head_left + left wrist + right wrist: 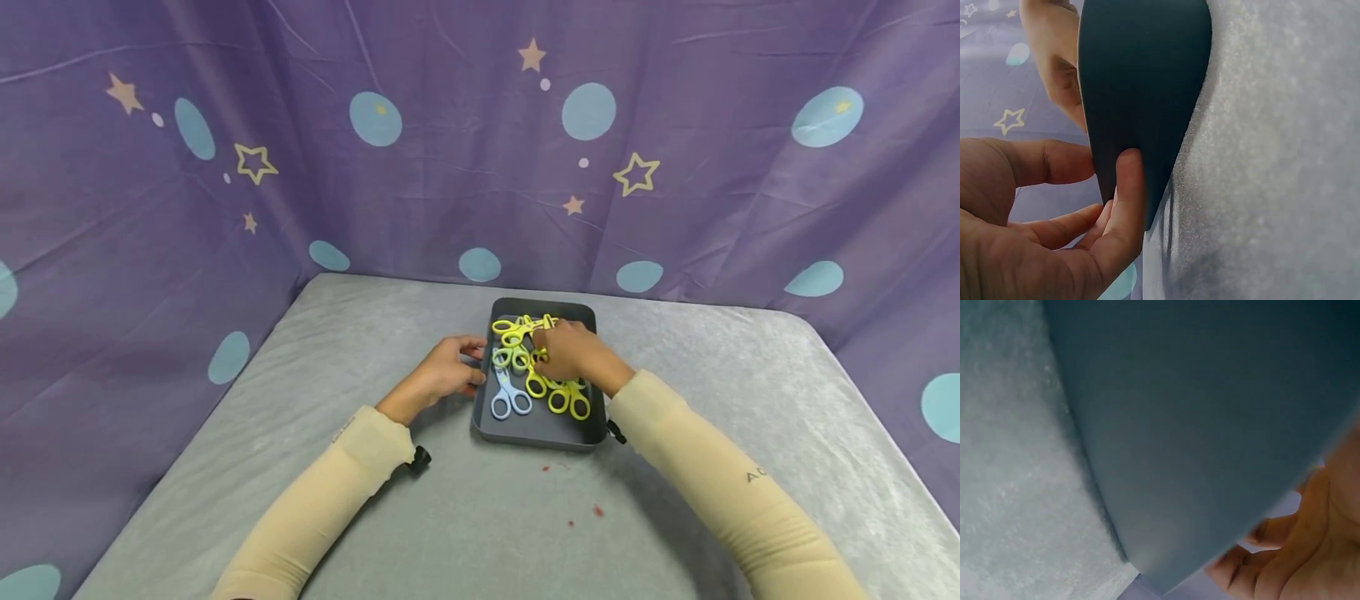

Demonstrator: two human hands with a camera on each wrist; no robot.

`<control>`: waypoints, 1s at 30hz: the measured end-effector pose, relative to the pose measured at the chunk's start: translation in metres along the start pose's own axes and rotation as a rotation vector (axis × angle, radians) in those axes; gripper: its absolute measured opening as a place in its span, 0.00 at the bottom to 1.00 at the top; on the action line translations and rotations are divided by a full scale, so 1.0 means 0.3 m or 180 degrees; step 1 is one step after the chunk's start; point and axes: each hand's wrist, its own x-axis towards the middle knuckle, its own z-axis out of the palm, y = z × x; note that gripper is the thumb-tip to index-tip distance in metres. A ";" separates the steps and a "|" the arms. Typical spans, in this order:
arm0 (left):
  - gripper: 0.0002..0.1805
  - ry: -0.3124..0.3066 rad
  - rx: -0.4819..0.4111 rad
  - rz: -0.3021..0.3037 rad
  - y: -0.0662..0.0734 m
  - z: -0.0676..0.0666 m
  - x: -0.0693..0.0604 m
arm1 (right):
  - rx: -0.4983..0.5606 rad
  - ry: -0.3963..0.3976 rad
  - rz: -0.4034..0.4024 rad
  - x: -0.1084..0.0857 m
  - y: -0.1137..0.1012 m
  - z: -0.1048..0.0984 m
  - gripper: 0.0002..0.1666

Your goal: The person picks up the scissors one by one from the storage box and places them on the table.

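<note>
Head view: a dark grey tray (543, 428) sat on the table (450, 517), holding blue scissors (506, 387) near left and lime-yellow scissors (568, 393) near right. The left hand (442, 368), fingers relaxed, touched the tray's left wall; the right hand (572, 350) reached inside at right, its grip impossible to tell. Green-handled scissors (512, 353) lay beyond the blue, more yellow scissors (522, 330) at the far end.

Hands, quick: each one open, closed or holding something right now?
Left hand: open, fingers touching the gray tray.
Right hand: over the scissors; grip cannot be told.
</note>
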 end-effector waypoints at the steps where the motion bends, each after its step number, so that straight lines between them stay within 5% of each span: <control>1: 0.38 -0.0002 -0.0009 -0.0008 -0.002 0.000 0.001 | 0.0020 -0.0022 0.0017 0.001 0.002 0.002 0.14; 14: 0.38 -0.0063 -0.0066 -0.0044 -0.006 -0.004 0.004 | -0.0016 0.0199 -0.0005 -0.016 0.010 0.013 0.12; 30: 0.38 -0.0091 -0.0067 -0.0049 -0.001 -0.009 -0.001 | -0.0013 0.0974 -0.0210 -0.043 0.029 0.003 0.22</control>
